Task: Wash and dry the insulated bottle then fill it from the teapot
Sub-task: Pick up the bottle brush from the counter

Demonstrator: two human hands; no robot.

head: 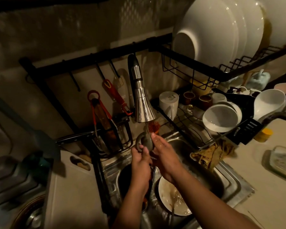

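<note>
Under the chrome faucet head [144,103] a thin stream of water falls onto a small grey lid with a loop handle [143,142], probably the bottle's cap. My left hand [141,160] grips the lid from below, thumb on its loop. My right hand [163,151] lies against the lid's right side with wet, nearly straight fingers. Both hands are above the steel sink [228,177]. The bottle's body is hidden; a dark object just below my left wrist cannot be made out. A yellowish teapot [201,85] stands behind the wire rack at the back right.
A dirty white plate [172,197] lies in the sink under my right forearm. White bowls [220,117], a mug [168,102] and brown cups fill the drying rack [185,119] on the right. Large plates stand above. Knives and tongs [102,116] hang at left. A rag [213,154] drapes the sink's edge.
</note>
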